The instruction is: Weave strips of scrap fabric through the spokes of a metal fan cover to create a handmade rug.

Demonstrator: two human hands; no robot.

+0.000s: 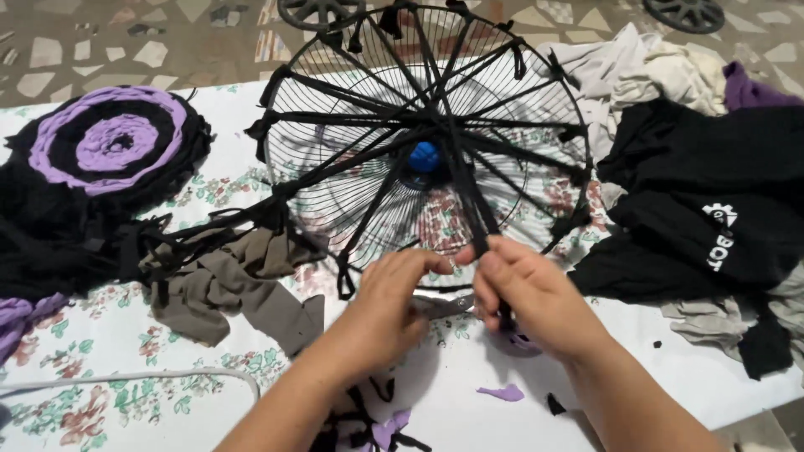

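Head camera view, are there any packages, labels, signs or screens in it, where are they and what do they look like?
Printed emblem on black garment: right of the wire fan guard, on the floral tablecloth; small white gear-like shape with white lettering beneath, tilted.
No packages, signs or screens in view.

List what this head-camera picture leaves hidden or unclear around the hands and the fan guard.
- Near rim of the fan guard: covered by the left hand and right hand.
- Lower end of the black strip: hidden inside the right hand's grip.
- Metal object between the hands: mostly covered, kind unclear.
- Wheel-like parts: cut off by the top edge.
- Purple rug: its lower part is buried under black cloth.
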